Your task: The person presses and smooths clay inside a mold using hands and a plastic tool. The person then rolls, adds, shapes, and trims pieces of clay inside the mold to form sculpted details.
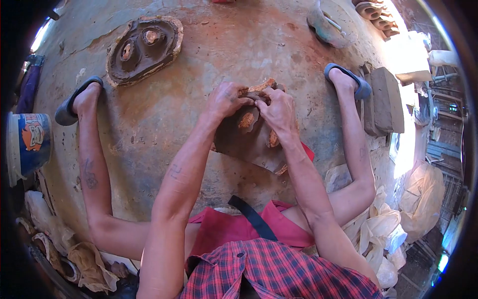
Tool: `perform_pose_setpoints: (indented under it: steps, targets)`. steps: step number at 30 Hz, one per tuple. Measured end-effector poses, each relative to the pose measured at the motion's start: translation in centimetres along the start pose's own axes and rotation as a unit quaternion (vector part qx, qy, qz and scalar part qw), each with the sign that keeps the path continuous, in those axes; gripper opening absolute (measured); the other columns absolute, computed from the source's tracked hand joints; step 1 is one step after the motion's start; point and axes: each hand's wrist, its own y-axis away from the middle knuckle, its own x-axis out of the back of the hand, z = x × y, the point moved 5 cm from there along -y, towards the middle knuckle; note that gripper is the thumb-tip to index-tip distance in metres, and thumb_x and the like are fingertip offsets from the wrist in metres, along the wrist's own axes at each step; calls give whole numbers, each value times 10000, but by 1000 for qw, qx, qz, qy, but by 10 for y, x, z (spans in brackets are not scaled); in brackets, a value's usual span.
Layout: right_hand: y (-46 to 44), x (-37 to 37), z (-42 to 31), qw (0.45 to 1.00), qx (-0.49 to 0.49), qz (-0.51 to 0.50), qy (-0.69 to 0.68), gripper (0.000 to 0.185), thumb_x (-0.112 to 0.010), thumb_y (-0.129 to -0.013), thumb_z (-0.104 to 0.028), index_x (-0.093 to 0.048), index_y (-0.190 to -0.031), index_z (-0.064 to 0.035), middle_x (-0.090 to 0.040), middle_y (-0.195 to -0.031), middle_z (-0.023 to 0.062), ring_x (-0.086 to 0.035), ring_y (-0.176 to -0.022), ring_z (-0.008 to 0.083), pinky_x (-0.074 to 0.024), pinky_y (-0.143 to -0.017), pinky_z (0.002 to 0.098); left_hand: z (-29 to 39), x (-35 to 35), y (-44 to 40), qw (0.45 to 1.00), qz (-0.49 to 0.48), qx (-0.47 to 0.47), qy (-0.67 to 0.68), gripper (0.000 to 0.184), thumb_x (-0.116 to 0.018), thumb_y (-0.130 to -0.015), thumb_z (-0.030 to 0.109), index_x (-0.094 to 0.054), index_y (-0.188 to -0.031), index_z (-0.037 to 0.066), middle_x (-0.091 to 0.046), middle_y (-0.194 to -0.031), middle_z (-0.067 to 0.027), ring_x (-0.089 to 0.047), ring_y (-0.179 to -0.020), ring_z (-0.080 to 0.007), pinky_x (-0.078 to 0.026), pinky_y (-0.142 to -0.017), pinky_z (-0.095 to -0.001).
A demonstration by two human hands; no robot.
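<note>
Between my legs lies a mould (260, 86) with an orange-brown crusty rim, partly covered by a sheet of dark wet clay (234, 137). Orange-brown patches of the mould show through gaps in the sheet. My left hand (227, 100) grips the clay at the far side, its thumb pointing inward. Close beside it, my right hand (279, 110) has fingers curled over the far rim and its thumb on the clay. Both thumbs almost meet. My forearms and hands hide parts of the mould's sides.
Another mould (179, 42) lined with dark clay lies at the far left. A shallow bowl (331, 30) with a stick-like tool stands far right. Clay blocks (386, 102) sit beyond my right foot, a blue-and-white bucket (37, 139) at left, and plastic bags (420, 194) at right.
</note>
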Motion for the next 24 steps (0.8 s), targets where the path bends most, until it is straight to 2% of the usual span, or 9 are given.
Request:
perform_pose_setpoints:
  steps: [5, 7, 9, 11, 13, 15, 17, 21, 24]
  targets:
    - [-2, -4, 1, 999, 26, 5, 23, 247, -729, -837, -209, -776, -1004, -34, -719, -991, 244, -717, -923, 436, -570, -837, 530, 0, -2, 6, 998, 56, -3, -20, 434, -864, -803, 422, -807, -1126, 139, -779, -1056, -153, -729, -1024, -377, -584, -883, -494]
    - [-6, -3, 7, 989, -1, 15, 144, 255, -712, -832, -217, -776, -995, -31, -722, -987, 229, -734, -904, 399, -582, -810, 509, -3, -7, 7, 997, 68, -16, -27, 444, -864, -802, 430, -805, -1129, 136, -778, -1052, -156, -728, -1021, -377, -585, -879, -492]
    - [-7, 45, 19, 988, -13, 58, 143, 241, -723, -839, -204, -777, -997, -30, -724, -975, 214, -739, -874, 379, -589, -788, 496, -9, -8, 8, 991, 121, -53, -30, 483, -869, -810, 433, -805, -1153, 99, -782, -1057, -182, -750, -971, -374, -590, -860, -453]
    - [8, 76, 29, 985, -32, 89, 143, 227, -735, -846, -192, -779, -998, -30, -727, -962, 200, -745, -843, 359, -596, -766, 483, -13, -7, 3, 994, 95, -55, -24, 502, -873, -796, 456, -807, -1144, 99, -783, -1045, -182, -749, -975, -370, -588, -863, -453]
    - [22, 101, 40, 982, -67, 173, -22, 189, -763, -876, -161, -783, -1008, -27, -763, -950, 176, -768, -823, 305, -608, -759, 415, -2, -7, -8, 995, 70, -73, -19, 522, -878, -783, 478, -808, -1135, 99, -784, -1032, -182, -747, -978, -366, -586, -866, -454]
    - [34, 88, 58, 980, -111, 151, -70, 185, -777, -887, -155, -784, -1019, -25, -778, -949, 171, -778, -839, 280, -607, -771, 389, 10, -3, -8, 998, -35, 18, -44, 549, -873, -772, 508, -807, -1143, 109, -781, -1028, -179, -739, -1009, -356, -579, -876, -464]
    - [47, 62, 80, 974, -174, 94, -106, 193, -786, -914, -151, -779, -1054, -18, -807, -966, 160, -792, -895, 216, -601, -812, 333, 13, -6, -3, 998, -6, 35, -53, 523, -871, -769, 509, -801, -1093, 104, -778, -1057, -167, -730, -1026, -363, -576, -881, -485]
    - [68, 31, 100, 952, -194, 145, -187, 197, -775, -930, -131, -766, -1071, 6, -810, -968, 136, -781, -887, 195, -600, -808, 346, 27, -7, -2, 991, 40, 91, -86, 558, -875, -745, 557, -788, -1041, 91, -777, -1076, -151, -728, -1044, -367, -574, -864, -504]
    - [75, 25, 115, 939, -210, 165, -215, 197, -775, -933, -133, -763, -1068, 9, -805, -966, 133, -778, -885, 201, -598, -805, 345, 25, -9, -7, 993, 46, 58, -87, 608, -850, -745, 638, -798, -1038, 108, -779, -1022, -158, -730, -1019, -358, -570, -853, -489]
